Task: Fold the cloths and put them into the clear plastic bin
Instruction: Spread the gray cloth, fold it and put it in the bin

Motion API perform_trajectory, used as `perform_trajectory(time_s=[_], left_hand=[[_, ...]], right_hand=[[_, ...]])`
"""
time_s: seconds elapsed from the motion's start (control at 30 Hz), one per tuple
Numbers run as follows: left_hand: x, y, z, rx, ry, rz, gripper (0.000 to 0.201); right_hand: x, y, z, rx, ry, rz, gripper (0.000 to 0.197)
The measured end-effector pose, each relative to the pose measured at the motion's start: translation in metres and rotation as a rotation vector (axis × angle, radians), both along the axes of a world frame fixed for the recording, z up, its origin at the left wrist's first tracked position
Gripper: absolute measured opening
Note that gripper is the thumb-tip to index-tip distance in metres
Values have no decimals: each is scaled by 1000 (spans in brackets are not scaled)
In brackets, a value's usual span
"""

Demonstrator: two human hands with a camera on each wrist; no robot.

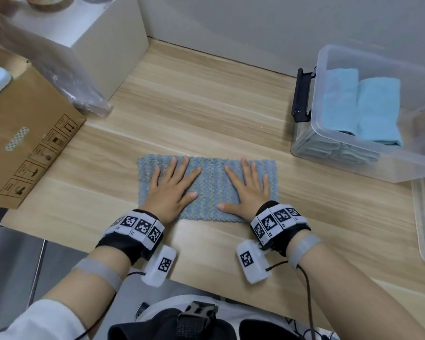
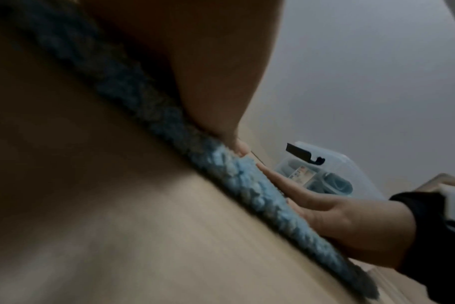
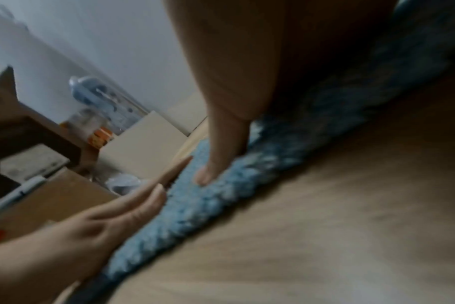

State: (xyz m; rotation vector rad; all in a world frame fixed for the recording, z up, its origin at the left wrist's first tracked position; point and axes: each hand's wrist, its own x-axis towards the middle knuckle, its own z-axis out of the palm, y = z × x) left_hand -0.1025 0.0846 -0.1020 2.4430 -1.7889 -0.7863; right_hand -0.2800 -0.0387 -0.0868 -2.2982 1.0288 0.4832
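**Spotter:** From the head camera, your left hand and right hand lie flat, fingers spread and straight, pressing the blue cloth on the tabletop. Neither hand grips anything.

**Checker:** Agreed. The cloth looks already folded into a wide band, near the tabletop's front edge. I judge you are smoothing a fold. The clear plastic bin stands well apart at the right, with folded light-blue cloths inside.

**Spotter:** At the left wrist, your thumb rests on the cloth's fluffy edge, and the right hand lies flat on it beyond. The bin shows far off.

**Checker:** At the right wrist, your thumb presses the cloth, and the left hand's straight fingers lie on it.

**Spotter:** Next, probably, you must pinch one short end and bring it over the other, keeping the edges aligned, before carrying it right to the bin.
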Motion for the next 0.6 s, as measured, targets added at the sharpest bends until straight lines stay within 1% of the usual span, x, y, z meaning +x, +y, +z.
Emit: perform_trajectory(time_s=[0.07,0.17,0.23,0.27,0.3,0.37,0.43,0.5,0.53,0.6], left_hand=[[2,-5,0,50,-47,-43,65],[6,-16,5,73,-44,-57,63],[7,-20,8,46,13,-41,64],[9,-20,9,9,66,-2,65],[11,-19,10,-53,121,68,66],[15,-14,14,-239,194,296,67],[23,-4,18,-387,164,538,62],[30,9,21,-398,122,722,61],[31,14,22,-373,131,788,63],[32,20,24,-319,194,879,65]], right_hand=[[-5,-5,-4,-31,33,19,97],[-4,-11,-3,-39,44,12,97],[-2,-12,-3,-42,41,5,97],[-2,-12,-3,-45,38,2,97],[-2,-11,-2,-47,34,-1,97],[-1,-11,0,-38,25,-17,98],[3,-9,4,-32,21,-53,99],[11,-5,11,-68,24,-61,98],[16,-2,15,-109,8,-30,95],[28,5,24,-171,-81,78,84]])
